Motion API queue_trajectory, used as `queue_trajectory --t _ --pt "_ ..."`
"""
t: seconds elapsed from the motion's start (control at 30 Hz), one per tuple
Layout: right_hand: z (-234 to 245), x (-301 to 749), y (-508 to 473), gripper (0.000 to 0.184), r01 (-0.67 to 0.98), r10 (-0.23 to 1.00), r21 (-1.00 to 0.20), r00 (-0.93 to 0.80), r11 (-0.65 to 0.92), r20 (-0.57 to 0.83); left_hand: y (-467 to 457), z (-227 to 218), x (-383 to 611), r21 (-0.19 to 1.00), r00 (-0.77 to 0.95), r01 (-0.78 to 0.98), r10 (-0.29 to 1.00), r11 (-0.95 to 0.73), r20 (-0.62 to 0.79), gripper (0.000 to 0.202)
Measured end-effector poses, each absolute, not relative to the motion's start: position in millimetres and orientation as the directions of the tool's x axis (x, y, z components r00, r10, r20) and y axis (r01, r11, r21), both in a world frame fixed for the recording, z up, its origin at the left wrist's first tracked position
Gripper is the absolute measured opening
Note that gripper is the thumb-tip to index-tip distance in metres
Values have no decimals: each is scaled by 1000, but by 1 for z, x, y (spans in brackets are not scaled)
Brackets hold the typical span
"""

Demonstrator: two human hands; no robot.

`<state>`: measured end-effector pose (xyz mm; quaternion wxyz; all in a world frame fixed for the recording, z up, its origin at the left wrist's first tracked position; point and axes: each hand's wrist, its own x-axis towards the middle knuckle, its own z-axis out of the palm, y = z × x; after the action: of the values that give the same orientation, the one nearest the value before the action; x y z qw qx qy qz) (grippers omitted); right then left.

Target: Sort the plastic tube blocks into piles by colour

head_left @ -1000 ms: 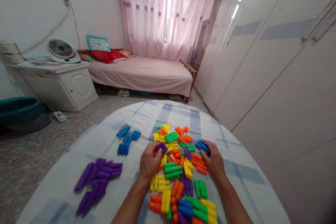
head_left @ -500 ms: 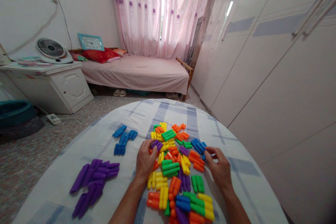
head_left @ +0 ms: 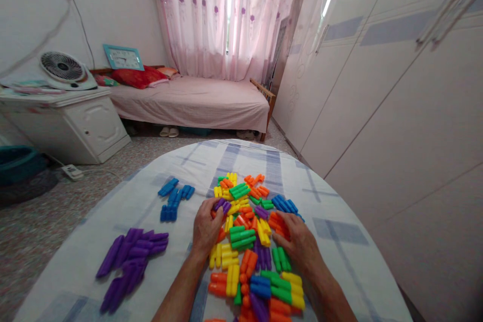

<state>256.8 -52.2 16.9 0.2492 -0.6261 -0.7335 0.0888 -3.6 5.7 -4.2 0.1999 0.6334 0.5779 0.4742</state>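
My left hand [head_left: 206, 226] is at the left edge of a mixed heap of plastic toy blocks, its thumb and fingers closed on a small purple block [head_left: 222, 206]. My right hand [head_left: 298, 236] reaches over the heap's right side, fingers curved and thumb apart, at an orange block [head_left: 277, 224]; its fingertips are partly hidden. A blue block [head_left: 285, 205] lies just beyond that hand. Green blocks [head_left: 242, 237], yellow blocks [head_left: 233, 279] and more orange ones lie between my hands. Apart on the left are a purple group [head_left: 132, 261] and a blue group [head_left: 175, 198].
The blocks lie on a round table with a white and blue checked cloth [head_left: 196, 158]. Beyond it stand a bed [head_left: 196, 100], a white cabinet [head_left: 94, 126] with a fan [head_left: 64, 68], and a tall wardrobe [head_left: 396, 110] on the right.
My right hand has moved left and closer, from the blue block to the orange one. My left hand keeps the purple block in nearly the same place. The view has shifted slightly.
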Motion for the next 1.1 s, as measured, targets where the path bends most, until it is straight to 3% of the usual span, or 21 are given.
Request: queue_trajectory --t 0.13,0.23,0.4,0.53,0.67,0.8,0.97,1.1 --pt "16 256 -52 43 873 947 -432 -91 225 309 6 -3 -4 801 -120 541 919 -256 375 24" --pt "17 264 -50 44 877 904 -429 -12 216 428 5 -2 -4 802 -121 540 919 -256 375 24" --pt "13 295 -47 52 904 743 -426 300 -22 598 5 -2 -4 805 -130 536 917 -255 377 24" --pt "1 313 -46 52 891 742 -403 412 -207 529 5 -2 -4 809 -135 532 918 -251 373 25" --pt "-12 318 -42 50 849 759 -460 475 -262 445 5 -1 -4 814 -151 526 915 -246 374 26" --pt "-15 320 -37 51 794 729 -563 523 -228 442 5 -2 -4 830 -154 502 918 -245 364 28" --pt "-3 312 -35 45 849 664 -527 382 23 643 4 -4 -3 851 -148 463 925 -248 350 31" --pt "-3 298 -31 45 800 779 -555 193 227 597 3 -3 -3 850 -148 456 919 -265 366 33"
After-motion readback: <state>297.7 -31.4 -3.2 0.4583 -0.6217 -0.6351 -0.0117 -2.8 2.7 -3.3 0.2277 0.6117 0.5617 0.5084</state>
